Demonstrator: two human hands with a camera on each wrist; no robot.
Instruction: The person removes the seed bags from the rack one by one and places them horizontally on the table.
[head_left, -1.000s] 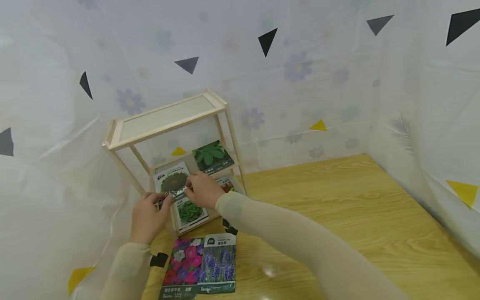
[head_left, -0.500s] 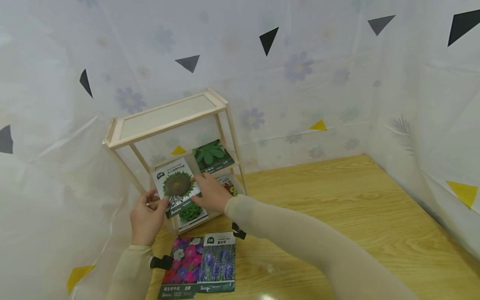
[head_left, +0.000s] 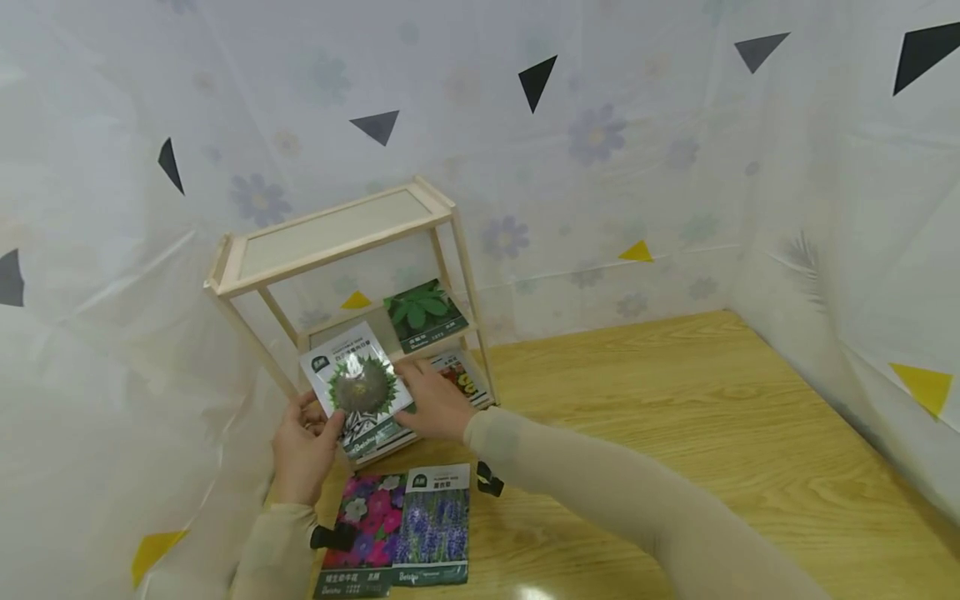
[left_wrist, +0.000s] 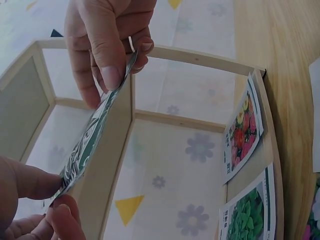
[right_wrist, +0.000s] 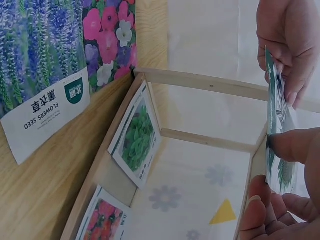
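By the left hand (head_left: 303,450) and the right hand (head_left: 437,402), a glossy white rectangular sunflower-printed packet (head_left: 363,385) is pinched at opposite edges, tilted before a pale wooden rack (head_left: 337,234). A pink-flowered rectangular packet (head_left: 375,512) and a white-topped, violet-flowered packet (head_left: 432,527) are laid on the yellow wood-grain table (head_left: 637,379).

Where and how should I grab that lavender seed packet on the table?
Probably pinch the lavender packet by the middle of its long right edge, coming from your right and slipping under that edge. It's thin and lies face up on the wooden table; its left edge meets the pink-flower packet, while its right edge is free.
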